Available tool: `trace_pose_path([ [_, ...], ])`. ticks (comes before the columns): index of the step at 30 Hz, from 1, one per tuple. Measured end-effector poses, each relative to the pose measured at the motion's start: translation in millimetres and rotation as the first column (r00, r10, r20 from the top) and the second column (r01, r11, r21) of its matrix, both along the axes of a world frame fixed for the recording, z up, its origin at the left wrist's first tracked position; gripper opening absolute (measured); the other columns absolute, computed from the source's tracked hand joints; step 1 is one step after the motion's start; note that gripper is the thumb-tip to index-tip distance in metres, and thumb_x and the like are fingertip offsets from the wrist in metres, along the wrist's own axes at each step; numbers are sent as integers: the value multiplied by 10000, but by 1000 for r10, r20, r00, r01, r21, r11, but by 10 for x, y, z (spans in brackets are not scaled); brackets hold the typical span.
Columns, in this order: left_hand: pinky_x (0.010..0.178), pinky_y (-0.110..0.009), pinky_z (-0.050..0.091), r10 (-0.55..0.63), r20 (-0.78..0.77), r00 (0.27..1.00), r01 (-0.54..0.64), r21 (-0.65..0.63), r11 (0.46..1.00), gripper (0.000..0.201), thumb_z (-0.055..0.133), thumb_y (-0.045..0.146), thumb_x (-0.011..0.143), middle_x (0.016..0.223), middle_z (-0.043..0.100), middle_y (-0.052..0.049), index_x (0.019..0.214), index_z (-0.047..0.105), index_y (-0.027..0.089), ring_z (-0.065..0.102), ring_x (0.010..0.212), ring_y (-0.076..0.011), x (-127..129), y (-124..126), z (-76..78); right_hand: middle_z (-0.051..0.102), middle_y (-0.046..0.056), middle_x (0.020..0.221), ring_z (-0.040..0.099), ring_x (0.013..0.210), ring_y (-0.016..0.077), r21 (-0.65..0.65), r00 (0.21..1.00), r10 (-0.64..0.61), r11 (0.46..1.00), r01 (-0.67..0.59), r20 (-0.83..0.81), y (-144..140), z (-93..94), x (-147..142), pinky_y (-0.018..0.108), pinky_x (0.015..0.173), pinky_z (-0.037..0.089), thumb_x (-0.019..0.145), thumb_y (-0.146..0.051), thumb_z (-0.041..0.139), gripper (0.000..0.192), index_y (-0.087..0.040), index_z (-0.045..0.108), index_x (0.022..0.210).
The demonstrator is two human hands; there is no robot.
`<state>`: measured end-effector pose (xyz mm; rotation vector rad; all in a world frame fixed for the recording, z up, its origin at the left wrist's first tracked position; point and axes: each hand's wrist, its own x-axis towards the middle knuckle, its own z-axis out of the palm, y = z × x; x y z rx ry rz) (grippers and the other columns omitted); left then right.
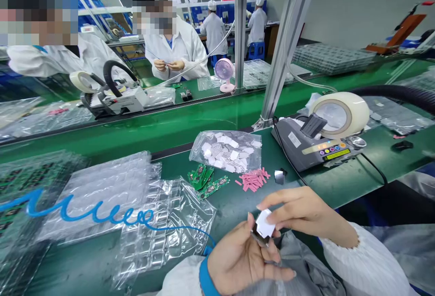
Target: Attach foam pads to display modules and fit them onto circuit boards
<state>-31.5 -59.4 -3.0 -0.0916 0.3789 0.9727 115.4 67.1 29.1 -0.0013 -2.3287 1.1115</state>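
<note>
In the head view, over the bench's [78, 266] near edge, the left hand [241, 257] pinches a dark part [260, 238] between thumb and fingers, the right hand's [306, 210] fingers pinch a white piece [265, 224] against it, and pink strips [253, 180], green boards [206, 181] and a bag [226, 151] lie toward the far edge.
</note>
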Motion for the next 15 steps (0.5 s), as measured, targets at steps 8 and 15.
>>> trace_pose_path([
  [8, 733, -362, 484, 84, -61, 995, -81, 46, 996, 314, 660, 438, 715, 684, 667, -31, 789, 660, 133, 609, 637, -128, 17, -36, -11, 678, 86, 1053, 614, 992, 128, 174, 996, 88, 981, -84, -16, -153, 193, -135, 276, 911, 479, 919, -183, 460, 174, -133, 627, 920],
  [15, 604, -181, 402, 288, -225, 931, -255, 165, 953, 294, 721, 365, 667, 650, 589, -7, 805, 691, 107, 524, 602, -68, -11, -41, 148, 696, 71, 933, 616, 949, 186, 366, 909, -410, 837, 407, -75, -629, 293, -129, 337, 846, 511, 898, -276, 495, 189, -172, 653, 905],
])
